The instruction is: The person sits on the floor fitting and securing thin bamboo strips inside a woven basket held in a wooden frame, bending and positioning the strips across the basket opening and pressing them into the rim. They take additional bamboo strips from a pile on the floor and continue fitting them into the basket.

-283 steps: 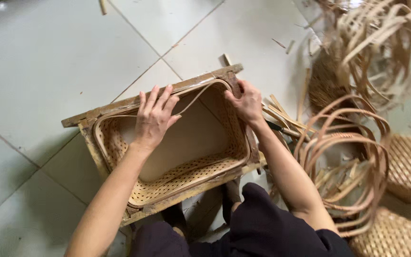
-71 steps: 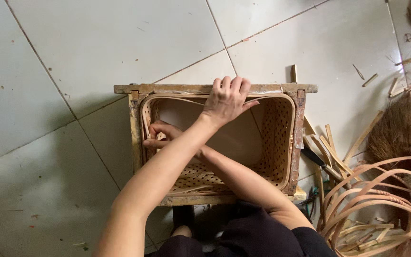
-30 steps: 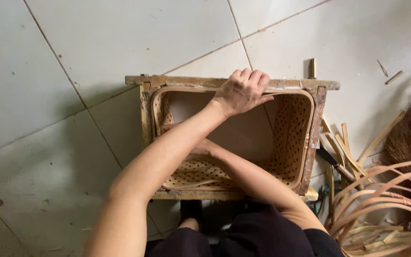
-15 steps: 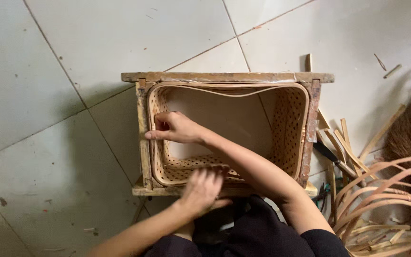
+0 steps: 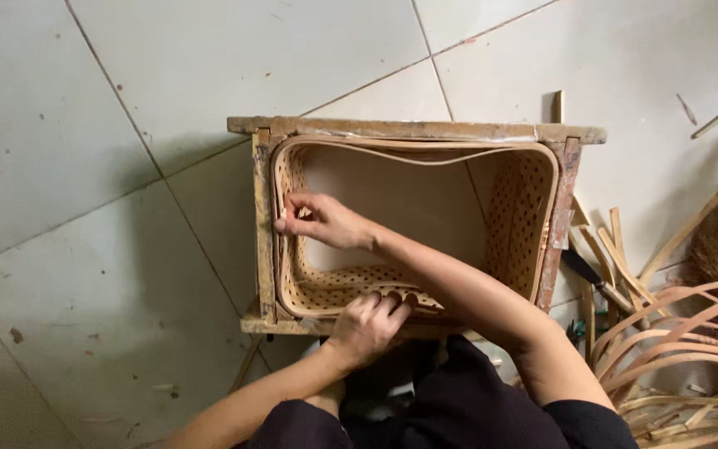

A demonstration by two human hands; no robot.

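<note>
Nearest the camera, the person's left hand presses down on the near edge of the woven basket, fingers curled over the thin bent rim strip where it runs along the wooden frame. The hand is narrow, gripping rim and weave together. A little farther in, the right hand reaches across to the basket's left wall, thumb and fingers pinched shut on the rim strip near the corner.

The basket sits inside the rectangular wooden frame, which stands on the tiled floor; its perforated cane walls line the frame on the left, near and right sides. Along the far side the rim strip sags away from the frame in a loose wave, not yet seated.

Doing this well seems to call for holding the near edge firm while the pinching hand works the strip snug into the corner, without kinking it.

To the right lie coiled cane hoops and loose splints on the floor.
</note>
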